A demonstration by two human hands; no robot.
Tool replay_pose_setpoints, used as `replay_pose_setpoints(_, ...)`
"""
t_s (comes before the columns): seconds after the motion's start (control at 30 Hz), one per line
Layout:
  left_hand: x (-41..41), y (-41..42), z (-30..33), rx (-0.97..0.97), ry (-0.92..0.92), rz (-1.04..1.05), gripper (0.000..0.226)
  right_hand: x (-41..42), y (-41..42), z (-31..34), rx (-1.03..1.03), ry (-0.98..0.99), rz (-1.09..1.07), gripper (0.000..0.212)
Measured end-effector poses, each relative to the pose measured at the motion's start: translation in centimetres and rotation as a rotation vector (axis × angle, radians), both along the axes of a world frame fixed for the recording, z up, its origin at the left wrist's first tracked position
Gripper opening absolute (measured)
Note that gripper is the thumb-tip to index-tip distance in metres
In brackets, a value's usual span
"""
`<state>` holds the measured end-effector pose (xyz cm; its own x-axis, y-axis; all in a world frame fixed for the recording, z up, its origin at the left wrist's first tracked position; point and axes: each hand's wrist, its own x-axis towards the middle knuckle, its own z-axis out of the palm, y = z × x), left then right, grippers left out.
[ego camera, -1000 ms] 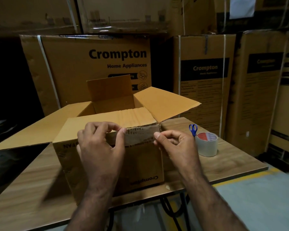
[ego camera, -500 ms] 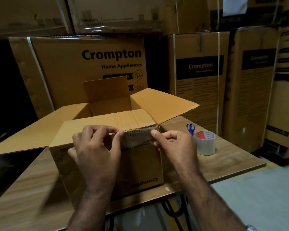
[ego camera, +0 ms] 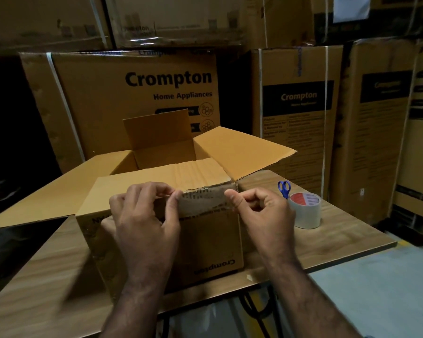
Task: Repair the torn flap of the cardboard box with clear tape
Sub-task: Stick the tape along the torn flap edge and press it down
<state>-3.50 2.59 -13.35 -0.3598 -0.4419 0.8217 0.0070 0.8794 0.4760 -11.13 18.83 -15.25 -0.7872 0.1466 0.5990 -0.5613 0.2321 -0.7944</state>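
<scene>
An open brown corrugated cardboard box [ego camera: 181,240] stands near the front edge of a wood-grain table [ego camera: 327,242]. A glossy strip of clear tape [ego camera: 202,202] runs left to right along the box's near top edge. The left hand [ego camera: 142,215] and right hand [ego camera: 261,211], fingers curled, pinch its ends. A roll of clear tape [ego camera: 305,213] and blue-handled scissors [ego camera: 284,189] sit toward the table's right edge.

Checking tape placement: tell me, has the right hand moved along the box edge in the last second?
No. The right hand stays pinching the tape strip just left of the box's near right corner.
</scene>
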Motion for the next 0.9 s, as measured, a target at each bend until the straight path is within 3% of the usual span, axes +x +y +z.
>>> replay_pose_setpoints(0.23, -0.7, 0.1, 0.0, -0.051, -0.036, 0.055, 0.023, -0.3, -0.7, 0.3, 0.133, 0.064, -0.185, 0.031)
replay_pose_setpoints(0.47, -1.3, -0.3, -0.1, -0.127, -0.054, 0.087, 0.023, -1.2, -0.3, -0.3, 0.284, 0.068, -0.4, 0.054)
replay_pose_setpoints(0.67, -1.4, -1.2, 0.5, -0.205, -0.044, 0.027, 0.036, -2.6, 0.0, -0.3, 0.077, 0.047, -0.09, 0.037)
replay_pose_setpoints(0.8, -1.1, -1.7, 1.2, -0.208, -0.048, -0.027, 0.061, -3.0, 0.2, -0.1, 0.011, 0.035, 0.045, 0.031)
replay_pose_setpoints(0.9, -1.7, -2.0, 1.3, -0.218, -0.16, 0.029, 0.08, -3.0, 0.4, -0.1, -0.011, 0.036, 0.079, 0.028)
